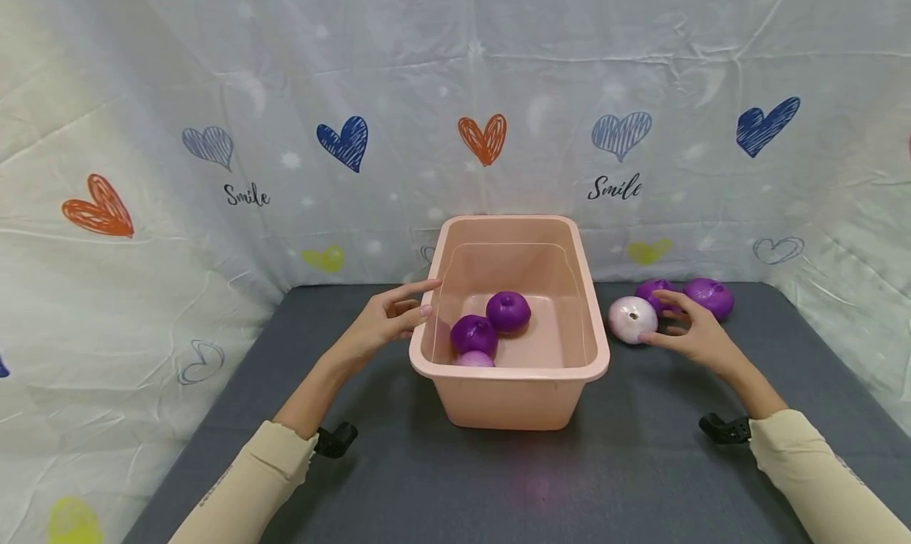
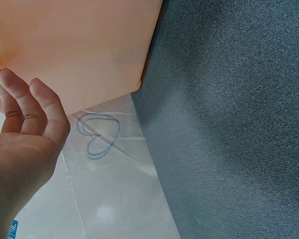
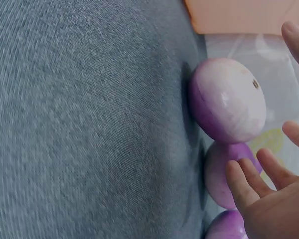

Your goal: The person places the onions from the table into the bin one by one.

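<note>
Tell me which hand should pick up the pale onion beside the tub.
Right. The right hand lies open around the pale onion; the left hand is across the tub, by its left wall.

You get bright, even light with soft shadows; the head view bends at its edges, and both wrist views blur up close.

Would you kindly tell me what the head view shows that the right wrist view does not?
Only the head view shows the left hand beside the pink tub, the three onions inside, and the heart-printed backdrop.

Only the right wrist view shows the pale onion close up, with a dark spot at its tip and its purple underside.

Both show the right hand, fingers spread open near the pale onion, two purple onions behind it, and the grey mat.
</note>
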Demonstrator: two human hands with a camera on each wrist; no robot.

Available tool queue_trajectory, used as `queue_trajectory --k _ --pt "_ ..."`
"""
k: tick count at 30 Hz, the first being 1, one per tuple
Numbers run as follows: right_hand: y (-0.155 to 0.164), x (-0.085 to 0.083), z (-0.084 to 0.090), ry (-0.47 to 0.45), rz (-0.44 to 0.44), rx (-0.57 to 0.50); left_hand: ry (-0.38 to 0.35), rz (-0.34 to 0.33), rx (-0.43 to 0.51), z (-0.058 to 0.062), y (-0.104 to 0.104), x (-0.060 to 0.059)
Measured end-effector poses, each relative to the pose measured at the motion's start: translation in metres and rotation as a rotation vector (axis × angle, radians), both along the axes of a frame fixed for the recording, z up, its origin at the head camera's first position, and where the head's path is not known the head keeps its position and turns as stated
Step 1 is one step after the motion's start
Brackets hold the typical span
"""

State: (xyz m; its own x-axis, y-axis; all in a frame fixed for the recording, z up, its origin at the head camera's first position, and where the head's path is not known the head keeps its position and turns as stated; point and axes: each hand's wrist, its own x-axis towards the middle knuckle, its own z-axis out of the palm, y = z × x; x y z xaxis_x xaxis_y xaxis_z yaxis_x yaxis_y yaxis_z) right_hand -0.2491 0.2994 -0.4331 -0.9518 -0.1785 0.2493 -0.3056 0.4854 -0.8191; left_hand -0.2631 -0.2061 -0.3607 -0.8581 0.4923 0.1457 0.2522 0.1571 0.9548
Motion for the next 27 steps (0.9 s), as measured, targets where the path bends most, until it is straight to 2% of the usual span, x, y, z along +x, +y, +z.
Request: queue_trajectory --k 5,12,22,27 --pt "-0.005 -0.005 -0.004 0.020 -0.027 0.020 -0.004 -0.007 0.007 0.000 -0.001 0.000" --pt "-0.010 -0.014 -0.009 0.070 -0.007 0.049 -0.004 -0.007 -0.003 0.000 0.000 -0.001" --pt "-0.015 -0.016 -0.009 0.041 0.023 0.076 -0.006 -0.006 -0.007 0.002 0.001 0.000" --pt "-0.014 -0.018 -0.011 0.063 0.055 0.092 -0.011 -0.007 -0.002 0.002 0.000 0.000"
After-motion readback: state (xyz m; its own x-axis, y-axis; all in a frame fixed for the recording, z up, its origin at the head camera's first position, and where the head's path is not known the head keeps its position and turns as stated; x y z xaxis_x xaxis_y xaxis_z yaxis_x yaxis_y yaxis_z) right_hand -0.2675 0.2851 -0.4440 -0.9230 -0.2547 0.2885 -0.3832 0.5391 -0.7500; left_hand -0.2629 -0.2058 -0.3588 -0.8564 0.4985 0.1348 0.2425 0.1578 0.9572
